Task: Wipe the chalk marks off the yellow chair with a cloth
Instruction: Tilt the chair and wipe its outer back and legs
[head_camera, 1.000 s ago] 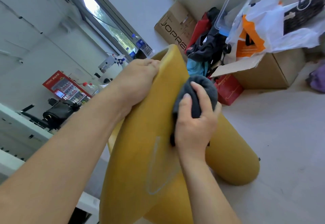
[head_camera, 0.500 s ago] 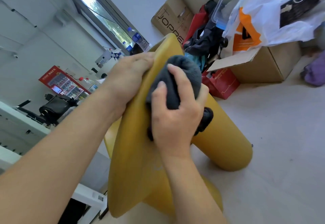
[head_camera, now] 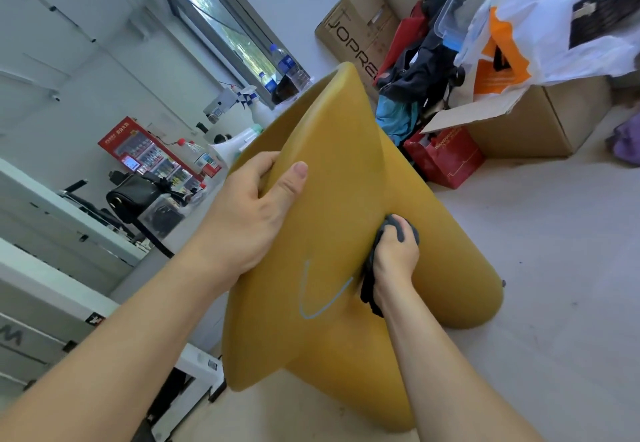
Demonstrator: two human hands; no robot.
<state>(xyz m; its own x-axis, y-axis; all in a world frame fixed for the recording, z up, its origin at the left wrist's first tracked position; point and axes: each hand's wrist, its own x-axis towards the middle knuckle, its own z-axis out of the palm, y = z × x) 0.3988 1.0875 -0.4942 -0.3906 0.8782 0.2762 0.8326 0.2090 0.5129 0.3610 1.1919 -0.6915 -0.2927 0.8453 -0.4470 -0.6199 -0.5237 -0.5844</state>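
A person is wiping a yellow chair point(head_camera: 339, 178) on the floor, the right hand point(head_camera: 394, 261) bunching a dark cloth point(head_camera: 398, 230) against its back panel, just right of 1 pale chalk arc point(head_camera: 313, 299). The left hand point(head_camera: 249, 213) is clamping the panel's left edge. If that grip is loosening, the chair risks sliding under pressure, and the cloth may be smearing chalk instead of lifting it.
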